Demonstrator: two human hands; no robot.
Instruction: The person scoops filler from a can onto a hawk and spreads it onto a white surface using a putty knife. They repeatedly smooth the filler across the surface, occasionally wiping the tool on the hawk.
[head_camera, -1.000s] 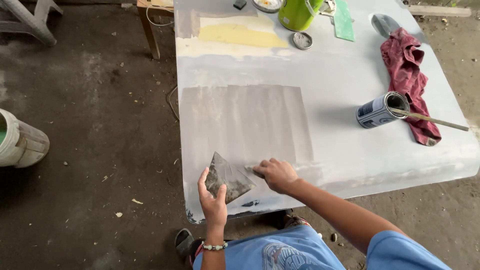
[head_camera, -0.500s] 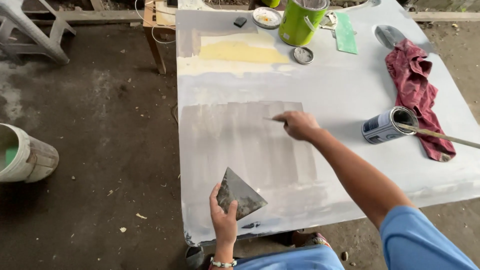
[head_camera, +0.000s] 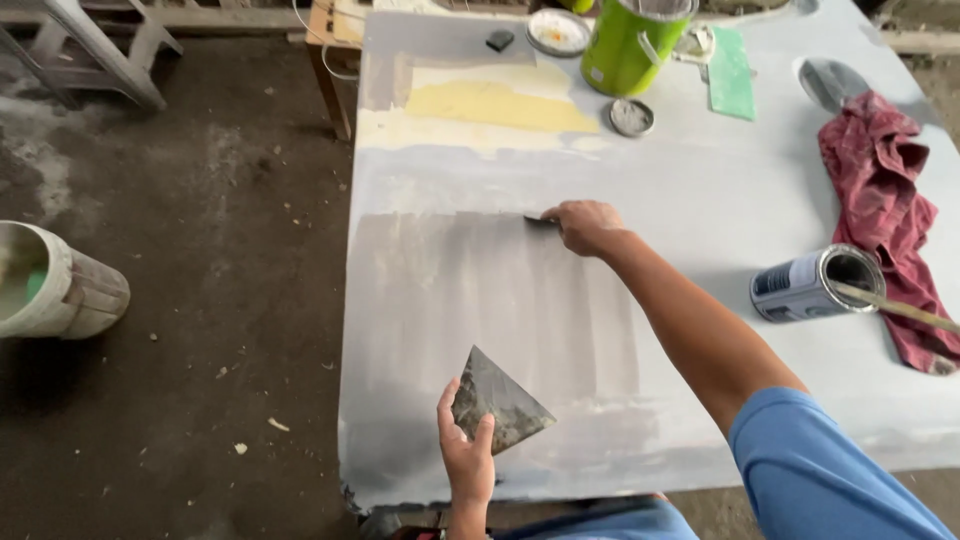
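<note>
Spreading grey filler on a flat grey panel

The right hand (head_camera: 585, 226) pinches a small dark spreader (head_camera: 540, 220) against the panel (head_camera: 700, 190) at the smeared patch's top edge; the left hand (head_camera: 467, 455) grips a triangular, putty-caked board (head_camera: 497, 400) near the front edge. Farther off lie a tipped tin (head_camera: 805, 288), crumpled red rag (head_camera: 885, 190), green bucket (head_camera: 625, 50) and gritty concrete floor (head_camera: 200, 300).

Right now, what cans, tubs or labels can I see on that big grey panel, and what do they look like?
Small tin: on its side at the right, beside the red rag; dark blue and white label, a stick in its mouth.
Green tub: upright at the far edge, bright green.
Round lid: flat, just in front of the tub, grey.
No signs or screens.
</note>
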